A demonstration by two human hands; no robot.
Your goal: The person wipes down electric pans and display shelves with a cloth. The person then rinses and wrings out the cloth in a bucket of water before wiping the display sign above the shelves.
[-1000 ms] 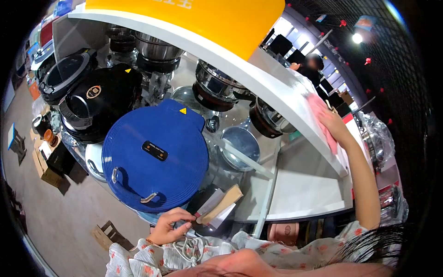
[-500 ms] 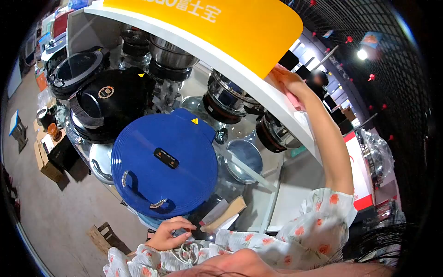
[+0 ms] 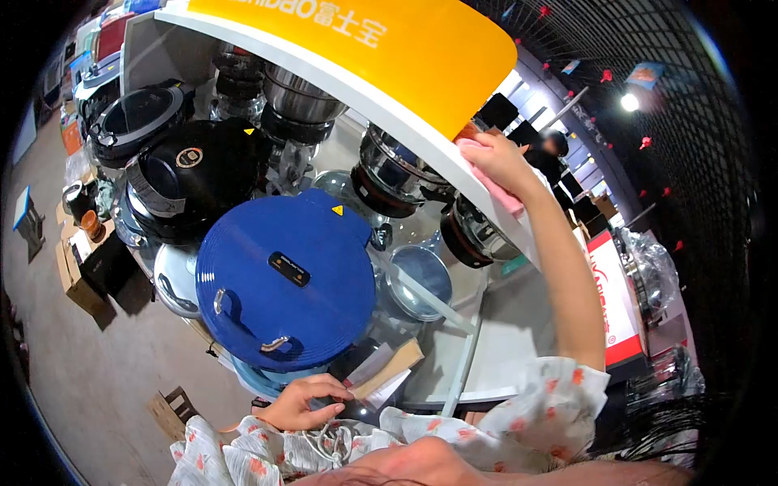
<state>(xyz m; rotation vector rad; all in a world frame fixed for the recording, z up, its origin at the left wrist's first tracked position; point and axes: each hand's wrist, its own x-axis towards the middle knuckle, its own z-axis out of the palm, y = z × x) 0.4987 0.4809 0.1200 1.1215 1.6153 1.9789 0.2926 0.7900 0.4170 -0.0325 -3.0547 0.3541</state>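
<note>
My right hand (image 3: 501, 162) reaches up to the top of the white shelf edge (image 3: 421, 130), its fingers closed over a folded pink cloth (image 3: 494, 188) pressed against that edge beside the yellow sign (image 3: 389, 57). Low in front of me, my left hand (image 3: 304, 402) has loosely bent fingers with a gap to the thumb, and I see nothing held in it. A round blue electric appliance (image 3: 284, 243) with two metal handles lies just beyond my left hand. Close to those fingertips are a tan cardboard piece (image 3: 393, 366) and white paper (image 3: 389, 389).
Black lidded appliances (image 3: 190, 174) stand to the left of the blue one. Steel pots (image 3: 389, 166) sit under the shelf edge, with a glass lid (image 3: 417, 282) below them. Boxes (image 3: 81, 275) and a wooden stool (image 3: 174, 411) are on the floor. A person (image 3: 553, 150) is in the background.
My right hand has shifted slightly down and left along the shelf edge, and more of the pink cloth shows. My left hand stays near the blue appliance. The view has moved a little.
</note>
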